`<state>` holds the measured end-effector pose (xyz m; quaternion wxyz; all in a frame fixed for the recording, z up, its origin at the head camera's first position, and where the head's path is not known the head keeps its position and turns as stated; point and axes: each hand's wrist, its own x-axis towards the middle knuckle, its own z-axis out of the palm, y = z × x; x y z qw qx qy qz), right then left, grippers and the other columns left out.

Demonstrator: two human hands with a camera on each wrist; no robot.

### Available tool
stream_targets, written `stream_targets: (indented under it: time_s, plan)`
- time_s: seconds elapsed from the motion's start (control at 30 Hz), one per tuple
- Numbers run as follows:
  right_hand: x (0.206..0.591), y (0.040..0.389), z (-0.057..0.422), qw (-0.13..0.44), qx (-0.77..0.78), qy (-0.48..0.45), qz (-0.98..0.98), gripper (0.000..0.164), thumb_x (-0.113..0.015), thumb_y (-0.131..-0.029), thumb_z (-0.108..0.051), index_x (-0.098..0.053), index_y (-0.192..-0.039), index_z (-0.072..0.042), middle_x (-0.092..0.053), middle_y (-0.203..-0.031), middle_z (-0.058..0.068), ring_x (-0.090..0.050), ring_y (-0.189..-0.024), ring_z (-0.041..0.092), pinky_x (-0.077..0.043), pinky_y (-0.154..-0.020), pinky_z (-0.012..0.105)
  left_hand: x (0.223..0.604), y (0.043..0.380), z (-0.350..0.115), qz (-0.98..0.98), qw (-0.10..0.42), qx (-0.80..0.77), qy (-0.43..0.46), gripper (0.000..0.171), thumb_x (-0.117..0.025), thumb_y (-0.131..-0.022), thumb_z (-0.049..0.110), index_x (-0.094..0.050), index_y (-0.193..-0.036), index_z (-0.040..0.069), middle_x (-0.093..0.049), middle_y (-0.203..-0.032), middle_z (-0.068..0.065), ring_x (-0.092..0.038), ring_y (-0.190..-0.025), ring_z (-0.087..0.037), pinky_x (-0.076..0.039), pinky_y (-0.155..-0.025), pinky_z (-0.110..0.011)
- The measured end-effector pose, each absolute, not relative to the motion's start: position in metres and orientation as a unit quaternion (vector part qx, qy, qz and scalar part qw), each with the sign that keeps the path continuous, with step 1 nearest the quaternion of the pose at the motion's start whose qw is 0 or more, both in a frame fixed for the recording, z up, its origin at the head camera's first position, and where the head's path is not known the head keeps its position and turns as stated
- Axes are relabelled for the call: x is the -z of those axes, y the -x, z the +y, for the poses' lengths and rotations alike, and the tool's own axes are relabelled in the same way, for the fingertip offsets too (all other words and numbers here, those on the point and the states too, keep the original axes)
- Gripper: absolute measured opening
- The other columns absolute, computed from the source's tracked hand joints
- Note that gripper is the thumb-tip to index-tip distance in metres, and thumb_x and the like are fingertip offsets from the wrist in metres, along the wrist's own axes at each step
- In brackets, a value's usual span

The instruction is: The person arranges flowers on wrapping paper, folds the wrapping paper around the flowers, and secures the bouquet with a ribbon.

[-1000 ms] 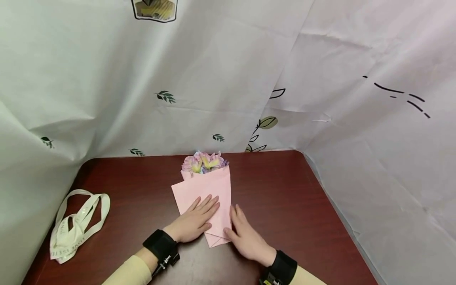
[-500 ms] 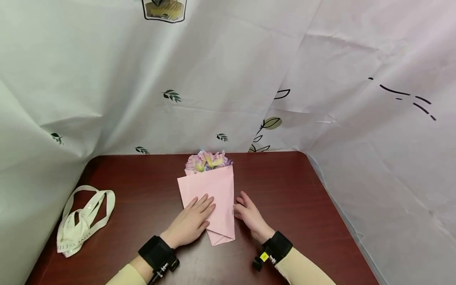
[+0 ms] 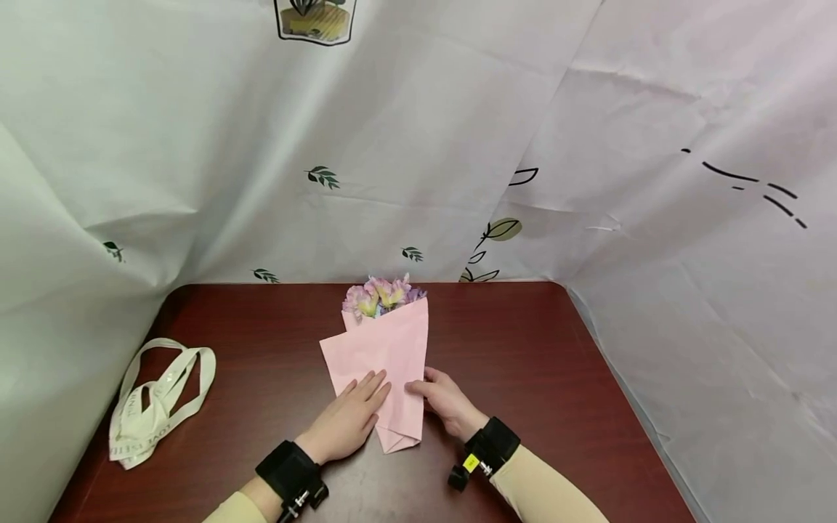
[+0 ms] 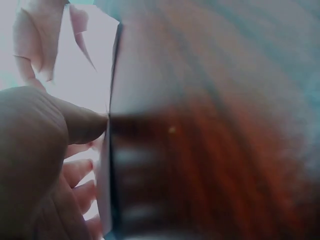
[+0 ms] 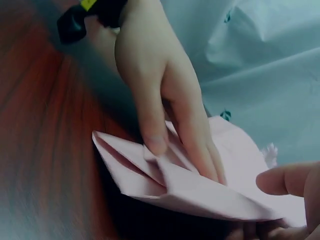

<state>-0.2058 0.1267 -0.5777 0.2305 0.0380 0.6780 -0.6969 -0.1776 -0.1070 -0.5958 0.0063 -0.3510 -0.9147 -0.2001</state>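
A bouquet of pink, purple and yellow flowers [image 3: 384, 296] lies in folded pink wrapping paper [image 3: 397, 341], blooms towards the far table edge. My left hand [image 3: 346, 420] rests spread on the lower left part of the paper, fingers mostly straight. In the right wrist view its thumb touches the layered folds [image 5: 137, 162] at the bottom. My right hand [image 3: 447, 401] pinches the paper's right edge, thumb on top and fingers underneath. That edge stands raised over a dark gap in the right wrist view. In the left wrist view my left thumb [image 4: 87, 122] reaches the paper's border.
A white ribbon-like bundle with printed letters [image 3: 157, 407] lies at the left of the dark red wooden table [image 3: 510, 341]. A white printed cloth [image 3: 405, 145] hangs behind the table and along both sides.
My right hand has come off the paper's right side, then returned to pinch its edge. The paper has tilted slightly. My left hand stays spread on it.
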Motion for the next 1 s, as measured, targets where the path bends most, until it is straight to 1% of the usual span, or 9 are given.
stream_targets:
  time_s: [0.1,0.17,0.23,0.3,0.4,0.53,0.73,0.87,1.0]
  plan:
    - [0.581,0.200,0.119,0.234,0.730,-0.053,0.640,0.062,-0.067,-0.100,-0.009,-0.041,-0.154,0.007,-0.067,-0.133,0.018,-0.070,-0.109,0.023,-0.059,-0.086,0.034,0.599,0.177,-0.107,-0.913,0.007,0.209,0.350,0.053,-0.067,-0.103,0.009,-0.054,-0.152,-0.006,-0.042,-0.164,-0.025,-0.039,-0.152,-0.045,-0.036,-0.117,-0.064]
    - [0.583,0.196,0.114,0.235,0.748,-0.068,0.618,0.067,-0.067,-0.100,-0.008,-0.034,-0.157,0.003,-0.065,-0.136,0.019,-0.070,-0.113,0.025,-0.061,-0.087,0.036,0.600,0.177,-0.108,-0.912,0.007,0.218,0.348,0.054,-0.067,-0.103,0.008,-0.053,-0.153,-0.006,-0.041,-0.165,-0.026,-0.038,-0.153,-0.045,-0.036,-0.118,-0.065]
    - [0.587,0.193,0.110,0.239,0.758,-0.071,0.603,0.069,-0.066,-0.100,-0.005,-0.032,-0.159,0.002,-0.066,-0.136,0.019,-0.070,-0.115,0.027,-0.061,-0.088,0.037,0.601,0.177,-0.108,-0.911,0.006,0.227,0.344,0.054,-0.067,-0.103,0.007,-0.053,-0.153,-0.006,-0.040,-0.165,-0.027,-0.038,-0.153,-0.045,-0.035,-0.118,-0.065]
    - [0.590,0.190,0.107,0.244,0.764,-0.073,0.593,0.066,-0.066,-0.098,-0.003,-0.036,-0.157,0.005,-0.069,-0.133,0.019,-0.071,-0.115,0.028,-0.062,-0.089,0.037,0.602,0.177,-0.109,-0.910,0.006,0.235,0.340,0.053,-0.067,-0.102,0.006,-0.053,-0.153,-0.007,-0.040,-0.165,-0.028,-0.038,-0.153,-0.046,-0.034,-0.118,-0.066]
    - [0.597,0.187,0.104,0.249,0.764,-0.070,0.591,0.056,-0.066,-0.097,-0.001,-0.047,-0.148,0.010,-0.073,-0.125,0.018,-0.074,-0.112,0.029,-0.062,-0.087,0.037,0.604,0.177,-0.109,-0.909,0.010,0.249,0.333,0.052,-0.066,-0.102,0.004,-0.054,-0.152,-0.007,-0.039,-0.165,-0.028,-0.037,-0.153,-0.046,-0.033,-0.119,-0.065]
    - [0.603,0.186,0.102,0.238,0.760,-0.081,0.599,0.049,-0.071,-0.093,-0.001,-0.056,-0.139,0.009,-0.077,-0.115,0.015,-0.077,-0.102,0.026,-0.063,-0.082,0.035,0.606,0.178,-0.111,-0.904,0.034,0.272,0.327,0.052,-0.064,-0.102,0.002,-0.054,-0.152,-0.007,-0.040,-0.165,-0.027,-0.035,-0.154,-0.045,-0.030,-0.122,-0.062]
    - [0.603,0.187,0.098,0.217,0.764,-0.097,0.600,0.052,-0.074,-0.091,0.000,-0.055,-0.139,0.007,-0.077,-0.110,0.013,-0.077,-0.098,0.024,-0.063,-0.079,0.034,0.600,0.181,-0.113,-0.894,0.076,0.318,0.306,0.055,-0.064,-0.099,-0.003,-0.054,-0.153,-0.005,-0.042,-0.165,-0.024,-0.035,-0.156,-0.040,-0.026,-0.125,-0.057]
    - [0.601,0.188,0.099,0.218,0.773,-0.108,0.587,0.050,-0.073,-0.090,0.000,-0.055,-0.137,0.007,-0.077,-0.107,0.011,-0.076,-0.096,0.021,-0.062,-0.078,0.032,0.598,0.184,-0.117,-0.884,0.116,0.356,0.279,0.059,-0.065,-0.097,-0.002,-0.052,-0.155,-0.004,-0.042,-0.166,-0.022,-0.033,-0.157,-0.039,-0.026,-0.124,-0.061]
    - [0.598,0.189,0.105,0.235,0.784,-0.109,0.565,0.048,-0.070,-0.093,0.001,-0.053,-0.137,0.006,-0.077,-0.108,0.010,-0.076,-0.097,0.021,-0.062,-0.079,0.032,0.598,0.186,-0.122,-0.869,0.162,0.391,0.255,0.062,-0.064,-0.097,-0.002,-0.049,-0.157,-0.005,-0.040,-0.167,-0.024,-0.031,-0.157,-0.044,-0.024,-0.123,-0.065]
